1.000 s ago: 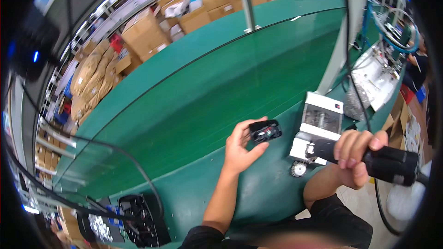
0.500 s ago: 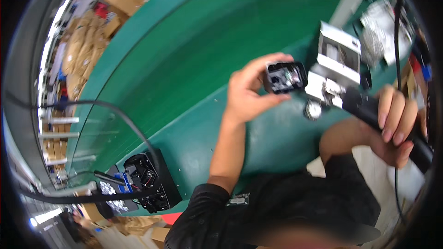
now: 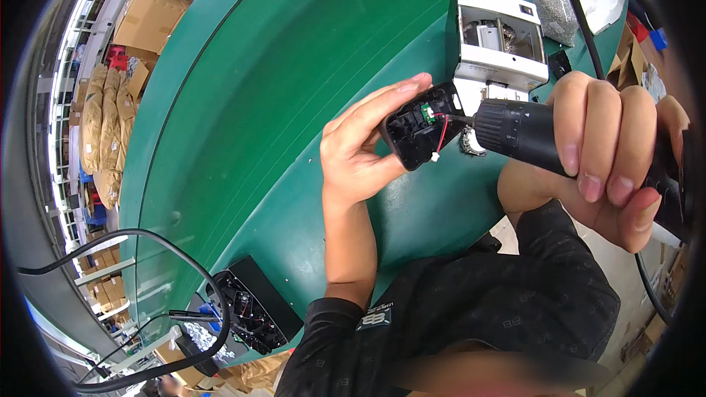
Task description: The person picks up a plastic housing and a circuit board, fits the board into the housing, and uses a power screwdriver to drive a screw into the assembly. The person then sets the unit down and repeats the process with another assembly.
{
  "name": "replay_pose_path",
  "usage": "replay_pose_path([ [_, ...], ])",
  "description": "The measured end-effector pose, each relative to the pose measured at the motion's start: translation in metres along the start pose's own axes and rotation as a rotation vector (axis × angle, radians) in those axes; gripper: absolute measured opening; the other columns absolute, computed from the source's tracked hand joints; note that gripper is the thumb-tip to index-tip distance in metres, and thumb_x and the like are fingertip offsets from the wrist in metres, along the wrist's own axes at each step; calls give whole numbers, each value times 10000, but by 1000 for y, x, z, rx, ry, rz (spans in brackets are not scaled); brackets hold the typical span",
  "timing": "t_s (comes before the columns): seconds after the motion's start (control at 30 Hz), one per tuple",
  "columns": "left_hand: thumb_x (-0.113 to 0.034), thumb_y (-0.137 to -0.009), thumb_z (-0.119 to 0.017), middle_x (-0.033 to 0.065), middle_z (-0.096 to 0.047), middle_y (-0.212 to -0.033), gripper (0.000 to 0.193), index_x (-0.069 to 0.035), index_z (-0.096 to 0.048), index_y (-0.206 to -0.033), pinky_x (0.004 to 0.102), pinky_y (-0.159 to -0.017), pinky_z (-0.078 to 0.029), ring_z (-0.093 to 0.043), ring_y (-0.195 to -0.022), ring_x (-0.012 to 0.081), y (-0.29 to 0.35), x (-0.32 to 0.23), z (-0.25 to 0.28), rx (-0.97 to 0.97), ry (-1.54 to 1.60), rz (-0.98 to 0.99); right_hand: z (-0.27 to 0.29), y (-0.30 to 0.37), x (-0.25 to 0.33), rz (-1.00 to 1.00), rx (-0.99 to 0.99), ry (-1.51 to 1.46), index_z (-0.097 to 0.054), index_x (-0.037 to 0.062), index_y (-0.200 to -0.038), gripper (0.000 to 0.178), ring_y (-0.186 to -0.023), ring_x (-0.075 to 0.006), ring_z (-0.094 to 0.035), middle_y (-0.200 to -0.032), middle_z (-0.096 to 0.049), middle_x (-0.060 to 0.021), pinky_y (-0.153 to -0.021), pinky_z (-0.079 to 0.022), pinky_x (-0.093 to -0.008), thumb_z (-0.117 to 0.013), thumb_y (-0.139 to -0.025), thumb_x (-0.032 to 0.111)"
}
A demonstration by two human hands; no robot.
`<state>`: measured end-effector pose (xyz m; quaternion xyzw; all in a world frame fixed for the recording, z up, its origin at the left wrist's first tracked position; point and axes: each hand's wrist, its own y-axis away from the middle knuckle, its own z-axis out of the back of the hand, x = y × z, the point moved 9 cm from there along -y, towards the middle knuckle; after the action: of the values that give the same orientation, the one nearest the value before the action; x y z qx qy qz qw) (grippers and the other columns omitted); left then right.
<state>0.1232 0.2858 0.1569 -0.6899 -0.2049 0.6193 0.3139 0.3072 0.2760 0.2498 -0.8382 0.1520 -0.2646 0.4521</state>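
A black plastic housing (image 3: 409, 141) rests in my left hand (image 3: 351, 148), thumb along the near edge and fingers round the far side, its open side facing up. Inside it sits a small green circuit board (image 3: 427, 113). A red and black wire pair (image 3: 443, 134) runs from there to a white connector (image 3: 434, 156) hanging over the rim. My right hand (image 3: 607, 151) wraps round a thick black electric screwdriver (image 3: 518, 129). Its thin bit points left into the housing, near the board; whether it touches a screw I cannot tell.
A silver screw feeder (image 3: 501, 68) stands beyond the screwdriver, with a small round dish (image 3: 471, 144) near it. A bag of small metal parts (image 3: 556, 16) lies farther right. At lower left are a black case (image 3: 268, 295) and a looping black cable (image 3: 193, 259). A green conveyor belt (image 3: 331, 37) curves behind.
My left hand has shifted left and tilted the housing. The screwdriver has come up and left, bringing its bit to the housing. The view has shifted too.
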Motion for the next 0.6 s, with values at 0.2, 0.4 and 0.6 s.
replay_pose_path([
  [0.2,49,-615,-805,245,-636,-1116,578,64,-601,-1155,394,-879,-540,-638,-1049,332,-1,-2,2,38,-52,0,5,2,4,91,-71,4,-515,43,-1163,438,-621,-105,-529,-748,-537,9,-643,-403,-258,-623,-747,129],
  [0.4,32,-617,-806,249,-644,-1101,567,54,-610,-1148,395,-871,-539,-650,-1025,333,-3,-6,-1,55,-86,-6,11,0,3,14,4,61,-488,53,-1184,457,-635,-114,-529,-764,-538,5,-647,-402,-270,-622,-757,144],
  [0.6,22,-622,-804,245,-649,-1092,545,58,-617,-1133,399,-865,-542,-650,-1025,336,-3,-8,-3,70,-82,-10,9,-1,0,-30,38,69,-506,83,-1131,374,-642,-112,-543,-764,-541,6,-654,-417,-270,-611,-774,126],
])
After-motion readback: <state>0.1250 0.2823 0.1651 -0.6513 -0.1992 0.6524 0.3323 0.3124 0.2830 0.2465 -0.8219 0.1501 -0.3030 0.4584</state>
